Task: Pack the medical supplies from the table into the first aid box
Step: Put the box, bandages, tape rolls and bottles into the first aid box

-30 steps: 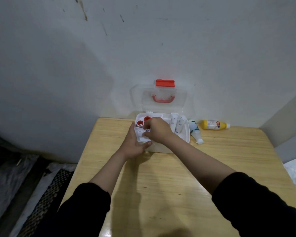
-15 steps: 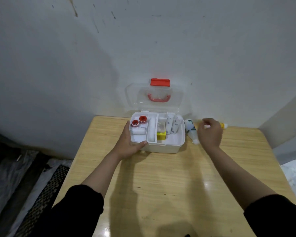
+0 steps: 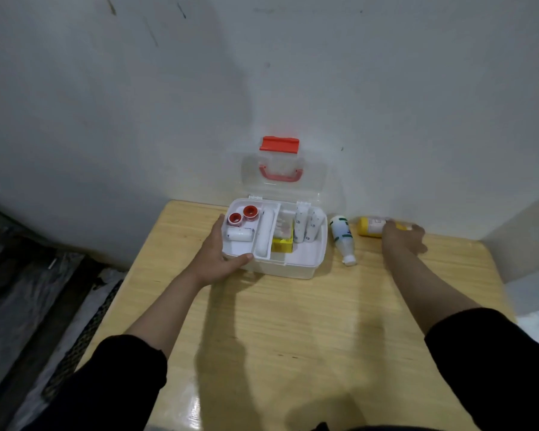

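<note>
Head view: right hand (image 3: 402,236) has left the first aid box (image 3: 293,259) and now grasps the yellow bottle (image 3: 369,227) right of it. Left hand (image 3: 218,255) still grips the box's left corner. White bottle (image 3: 341,234) remains unpacked.

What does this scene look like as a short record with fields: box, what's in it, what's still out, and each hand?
box: white box on table, clear lid open against wall
inside: two red-cored tape rolls, bandage rolls, yellow pack, two tubes
outside: white bottle and yellow bottle, both lying on their sides right of box
left hand: holds box's near left corner
right hand: on yellow bottle; grip unclear
</note>
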`<state>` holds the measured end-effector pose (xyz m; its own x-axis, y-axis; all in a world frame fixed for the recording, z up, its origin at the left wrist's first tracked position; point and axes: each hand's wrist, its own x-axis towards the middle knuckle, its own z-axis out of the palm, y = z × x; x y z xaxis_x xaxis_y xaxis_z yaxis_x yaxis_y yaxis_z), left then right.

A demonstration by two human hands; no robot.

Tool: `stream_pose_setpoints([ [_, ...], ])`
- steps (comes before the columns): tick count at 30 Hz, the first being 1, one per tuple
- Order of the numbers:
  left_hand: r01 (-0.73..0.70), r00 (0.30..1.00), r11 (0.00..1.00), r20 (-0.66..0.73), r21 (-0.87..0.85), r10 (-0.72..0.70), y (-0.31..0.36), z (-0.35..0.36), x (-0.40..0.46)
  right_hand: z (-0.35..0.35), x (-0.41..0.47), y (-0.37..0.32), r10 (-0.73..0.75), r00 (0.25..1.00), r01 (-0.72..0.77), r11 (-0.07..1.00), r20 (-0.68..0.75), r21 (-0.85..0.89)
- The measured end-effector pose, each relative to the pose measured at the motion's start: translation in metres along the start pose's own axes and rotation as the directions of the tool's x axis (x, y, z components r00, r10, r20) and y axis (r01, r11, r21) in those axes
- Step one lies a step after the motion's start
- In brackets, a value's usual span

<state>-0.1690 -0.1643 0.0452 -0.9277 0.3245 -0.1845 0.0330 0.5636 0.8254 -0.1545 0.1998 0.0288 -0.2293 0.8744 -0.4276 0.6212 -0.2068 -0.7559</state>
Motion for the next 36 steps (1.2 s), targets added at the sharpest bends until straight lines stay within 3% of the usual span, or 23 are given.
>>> stream_pose_setpoints([
  [5, 0.008, 1.000, 1.000, 0.001, -0.005, -0.008, 0.006, 0.002, -0.003, -0.006, -0.006, 0.001, -0.020, 0.999, 0.006, 0.964, 0.050, 0.267],
  [8, 0.034, 0.999, 0.999, 0.005, 0.026, -0.034, 0.003, -0.001, -0.002, -0.012, -0.015, 0.006, -0.125, 0.992, 0.101, 0.909, 0.035, 0.404],
  [11, 0.033, 0.999, 0.999, 0.012, 0.039, -0.034, -0.003, -0.001, 0.001, -0.021, -0.031, 0.010, -0.238, 0.970, 0.239, 0.868, -0.056, 0.435],
  [16, -0.005, 1.000, 1.000, -0.007, -0.027, 0.005, 0.001, 0.001, -0.001, -0.039, -0.053, 0.009, -0.507, 0.845, 0.532, 0.758, -0.173, 0.378],
  [20, -0.076, 0.996, 0.995, -0.042, -0.066, 0.073, 0.006, 0.004, -0.004, -0.051, -0.089, 0.003, -0.658, 0.733, 0.654, 0.615, -0.171, 0.440],
  [26, -0.129, 0.991, 0.988, -0.053, -0.079, 0.125, 0.008, 0.002, -0.008, -0.030, -0.156, 0.012, -0.872, 0.472, 0.800, 0.485, 0.129, 0.352],
  [30, -0.137, 0.990, 0.988, -0.051, -0.075, 0.134, 0.008, 0.001, -0.008, -0.005, -0.171, 0.029, -0.837, 0.420, 0.825, 0.513, 0.350, 0.236],
  [36, -0.140, 0.990, 0.985, -0.039, -0.100, 0.137, 0.006, 0.000, -0.006, 0.014, -0.173, 0.040, -0.751, 0.370, 0.844, 0.518, 0.547, 0.140],
])
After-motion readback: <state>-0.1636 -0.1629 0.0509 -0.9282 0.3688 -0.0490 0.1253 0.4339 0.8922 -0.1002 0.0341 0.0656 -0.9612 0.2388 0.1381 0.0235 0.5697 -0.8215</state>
